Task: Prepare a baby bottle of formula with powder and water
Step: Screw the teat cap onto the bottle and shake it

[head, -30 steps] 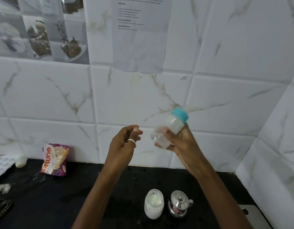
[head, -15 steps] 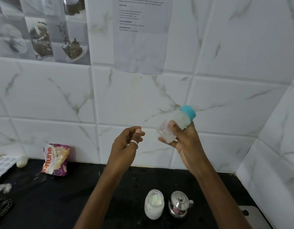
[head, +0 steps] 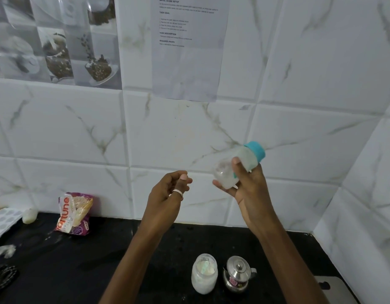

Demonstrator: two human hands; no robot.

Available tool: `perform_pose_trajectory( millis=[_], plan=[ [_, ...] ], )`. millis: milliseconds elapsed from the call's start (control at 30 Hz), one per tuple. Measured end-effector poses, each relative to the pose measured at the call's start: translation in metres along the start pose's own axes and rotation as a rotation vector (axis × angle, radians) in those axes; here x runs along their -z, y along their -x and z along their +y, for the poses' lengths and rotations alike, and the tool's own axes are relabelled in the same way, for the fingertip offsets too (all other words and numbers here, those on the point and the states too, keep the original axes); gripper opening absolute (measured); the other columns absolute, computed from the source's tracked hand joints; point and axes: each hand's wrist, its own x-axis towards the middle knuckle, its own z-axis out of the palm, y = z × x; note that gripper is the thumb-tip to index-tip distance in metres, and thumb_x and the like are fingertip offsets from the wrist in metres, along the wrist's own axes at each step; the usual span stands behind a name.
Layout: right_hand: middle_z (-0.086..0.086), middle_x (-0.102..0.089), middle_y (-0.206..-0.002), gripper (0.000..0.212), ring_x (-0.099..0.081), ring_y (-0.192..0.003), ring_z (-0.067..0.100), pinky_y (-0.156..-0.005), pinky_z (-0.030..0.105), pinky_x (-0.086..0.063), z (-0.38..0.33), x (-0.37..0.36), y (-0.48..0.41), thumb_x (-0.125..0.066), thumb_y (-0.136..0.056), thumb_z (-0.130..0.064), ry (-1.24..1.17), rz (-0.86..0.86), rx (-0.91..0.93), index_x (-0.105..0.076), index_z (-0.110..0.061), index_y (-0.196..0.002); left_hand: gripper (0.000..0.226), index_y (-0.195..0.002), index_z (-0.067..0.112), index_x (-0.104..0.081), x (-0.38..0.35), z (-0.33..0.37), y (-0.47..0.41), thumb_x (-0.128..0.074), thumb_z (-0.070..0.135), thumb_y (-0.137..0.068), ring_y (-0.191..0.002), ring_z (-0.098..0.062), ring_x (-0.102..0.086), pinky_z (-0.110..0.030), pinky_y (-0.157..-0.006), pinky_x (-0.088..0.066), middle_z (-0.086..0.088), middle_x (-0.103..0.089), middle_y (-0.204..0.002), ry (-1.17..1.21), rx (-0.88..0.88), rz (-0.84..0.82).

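Observation:
My right hand (head: 248, 189) grips a clear baby bottle (head: 235, 165) with a teal cap, raised in front of the wall tiles and tilted, cap up to the right. The bottle looks blurred and cloudy white inside. My left hand (head: 167, 194), with a ring on one finger, hangs beside it with fingers loosely curled and nothing in it. Below on the black counter (head: 102, 260) stand an open jar of white powder (head: 203, 274) with a scoop inside and a small steel kettle (head: 239, 274) with its lid on.
A snack packet (head: 74, 212) leans against the wall at the left. A white moulded tray (head: 3, 222), a small white lump (head: 30, 215) and crumpled plastic (head: 6, 251) lie at the far left. A metal sink edge (head: 334, 288) shows at the lower right.
My right hand has carried the bottle a little to the right and up, keeping it tilted. The left hand has stayed nearly where it was.

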Motion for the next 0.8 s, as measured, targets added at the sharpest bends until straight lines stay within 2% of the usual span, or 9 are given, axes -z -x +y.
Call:
perform_pose_trajectory(
  millis=[100,133,233,267,400,533,600,667,800],
  plan=[
    [0.003,-0.068,-0.125,0.060,-0.067,-0.121,0.026,-0.092,0.049,-0.061,0.004,0.002,0.004,-0.076,-0.083,-0.041,0.207,-0.131,-0.054,-0.052,-0.027,-0.136,0.018,-0.116,0.034,-0.065,0.001,0.001,0.000,-0.051,0.037,-0.105,-0.098,0.001,-0.070,-0.032,-0.095,-0.057,0.016,-0.075,-0.107,0.007,-0.007,0.005],
    [0.003,-0.069,-0.124,0.060,-0.068,-0.120,0.027,-0.091,0.049,-0.062,0.003,0.004,0.004,-0.075,-0.082,-0.040,0.192,-0.130,-0.050,-0.053,-0.027,-0.136,0.018,-0.116,0.035,-0.065,0.001,0.001,0.000,-0.051,0.036,-0.104,-0.098,0.001,-0.070,-0.031,-0.094,-0.057,0.016,-0.075,-0.106,0.014,-0.006,0.005],
    [0.007,-0.067,-0.130,0.063,-0.069,-0.120,0.029,-0.089,0.052,-0.062,-0.003,0.009,0.000,-0.070,-0.085,-0.033,-0.065,0.019,-0.015,-0.050,-0.019,-0.143,0.018,-0.115,0.036,-0.065,0.001,0.002,0.003,-0.051,0.038,-0.104,-0.099,0.001,-0.069,-0.031,-0.094,-0.057,0.018,-0.075,-0.106,0.014,0.001,-0.001],
    [0.008,-0.066,-0.131,0.066,-0.069,-0.120,0.029,-0.090,0.053,-0.061,-0.003,0.009,0.000,-0.072,-0.086,-0.035,-0.063,0.037,-0.009,-0.048,-0.019,-0.144,0.018,-0.115,0.036,-0.065,0.002,0.001,0.003,-0.051,0.038,-0.104,-0.099,0.001,-0.069,-0.031,-0.094,-0.056,0.020,-0.074,-0.105,0.012,0.004,-0.002],
    [0.007,-0.070,-0.125,0.065,-0.068,-0.120,0.029,-0.093,0.051,-0.061,0.009,0.008,0.007,-0.082,-0.081,-0.040,0.196,-0.115,-0.075,-0.053,-0.026,-0.137,0.017,-0.115,0.036,-0.065,0.002,0.001,0.003,-0.051,0.037,-0.105,-0.099,0.001,-0.069,-0.033,-0.094,-0.057,0.021,-0.074,-0.105,0.015,0.004,0.004],
    [0.008,-0.065,-0.130,0.070,-0.069,-0.119,0.028,-0.090,0.054,-0.061,0.003,0.010,0.004,-0.082,-0.083,-0.039,-0.063,0.024,-0.033,-0.049,-0.020,-0.143,0.018,-0.116,0.034,-0.066,0.002,0.002,0.006,-0.052,0.037,-0.104,-0.098,0.002,-0.069,-0.031,-0.093,-0.057,0.020,-0.075,-0.105,0.011,0.012,0.002],
    [0.007,-0.067,-0.126,0.075,-0.069,-0.119,0.028,-0.093,0.054,-0.060,0.005,0.011,0.006,-0.087,-0.076,-0.047,0.094,-0.034,-0.048,-0.051,-0.026,-0.139,0.020,-0.117,0.033,-0.066,0.004,0.001,0.007,-0.052,0.038,-0.104,-0.098,0.002,-0.069,-0.030,-0.093,-0.056,0.021,-0.074,-0.104,0.011,0.015,0.004],
    [0.007,-0.067,-0.124,0.072,-0.067,-0.121,0.030,-0.096,0.056,-0.058,0.008,0.012,0.009,-0.085,-0.076,-0.045,0.197,-0.104,-0.080,-0.052,-0.029,-0.138,0.021,-0.118,0.033,-0.066,0.006,0.001,0.008,-0.052,0.040,-0.103,-0.098,0.002,-0.069,-0.030,-0.093,-0.056,0.022,-0.074,-0.105,0.015,0.015,0.009],
    [0.009,-0.065,-0.125,0.069,-0.069,-0.119,0.029,-0.091,0.055,-0.060,0.003,0.013,0.006,-0.079,-0.080,-0.032,-0.045,0.017,-0.035,-0.050,-0.017,-0.140,0.021,-0.118,0.032,-0.066,0.005,0.002,0.010,-0.052,0.037,-0.104,-0.097,0.003,-0.070,-0.030,-0.093,-0.056,0.020,-0.075,-0.104,0.005,0.015,0.007]
  ],
)
